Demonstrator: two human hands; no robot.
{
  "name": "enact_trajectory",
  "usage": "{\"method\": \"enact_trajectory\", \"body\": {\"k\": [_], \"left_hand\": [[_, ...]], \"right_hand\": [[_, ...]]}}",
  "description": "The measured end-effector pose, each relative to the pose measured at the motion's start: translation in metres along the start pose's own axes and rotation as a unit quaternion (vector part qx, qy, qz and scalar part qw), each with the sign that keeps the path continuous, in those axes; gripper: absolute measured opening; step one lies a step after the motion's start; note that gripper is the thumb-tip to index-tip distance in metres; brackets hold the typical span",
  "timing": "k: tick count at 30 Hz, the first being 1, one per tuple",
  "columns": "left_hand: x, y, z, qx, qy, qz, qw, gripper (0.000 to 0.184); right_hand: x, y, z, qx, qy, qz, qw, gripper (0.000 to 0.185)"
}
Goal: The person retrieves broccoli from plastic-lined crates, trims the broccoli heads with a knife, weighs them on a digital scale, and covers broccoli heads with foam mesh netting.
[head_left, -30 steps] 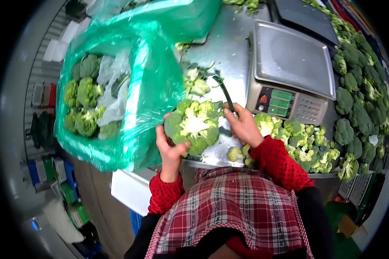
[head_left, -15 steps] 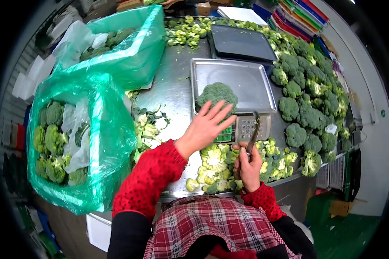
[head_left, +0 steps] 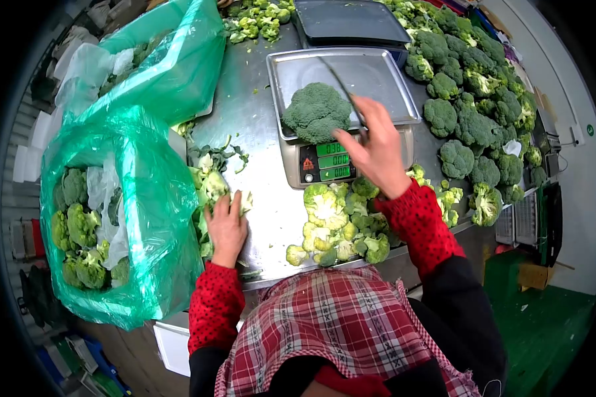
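Observation:
A large green broccoli head rests on the metal pan of the scale, whose green display is lit. My right hand is raised over the pan's front edge beside the broccoli, its fingers closed around a dark, slim knife that points up and left. My left hand lies low on the steel table, fingers a little apart, at the edge of a pile of pale trimmings and leaves. Whether its fingertips press on a piece cannot be made out.
Left stands a green-lined crate with broccoli, and behind it another green-lined crate. Small florets lie before the scale. Heaped broccoli fills the right side. A second dark scale stands behind.
My left hand has left the broccoli on the scale and moved down-left to the trimmings. My right hand has risen with the knife to the pan's front. The view has shifted.

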State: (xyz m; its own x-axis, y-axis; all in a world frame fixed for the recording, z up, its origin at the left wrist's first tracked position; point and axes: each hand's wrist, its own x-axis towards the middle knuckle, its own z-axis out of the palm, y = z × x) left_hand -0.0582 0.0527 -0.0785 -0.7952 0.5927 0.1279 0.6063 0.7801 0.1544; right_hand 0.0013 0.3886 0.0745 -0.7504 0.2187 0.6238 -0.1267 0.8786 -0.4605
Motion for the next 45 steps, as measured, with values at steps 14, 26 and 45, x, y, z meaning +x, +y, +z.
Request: {"method": "enact_trajectory", "body": {"k": [14,26,45], "left_hand": [[0.005,0.069,-0.038,-0.1,0.073,0.062,0.99,0.058],[-0.007,0.069,-0.075,-0.187,0.065,0.05,0.979,0.049],[-0.028,-0.059,-0.237,0.121,0.124,-0.059,0.983,0.051]], "right_hand": [[0.016,0.055,0.014,0.378,-0.055,0.462,0.801,0.05],[0.005,0.195,-0.126,0.388,0.394,0.482,0.679,0.069],[0.006,0.073,0.004,-0.035,-0.058,0.131,0.989,0.031]]}}
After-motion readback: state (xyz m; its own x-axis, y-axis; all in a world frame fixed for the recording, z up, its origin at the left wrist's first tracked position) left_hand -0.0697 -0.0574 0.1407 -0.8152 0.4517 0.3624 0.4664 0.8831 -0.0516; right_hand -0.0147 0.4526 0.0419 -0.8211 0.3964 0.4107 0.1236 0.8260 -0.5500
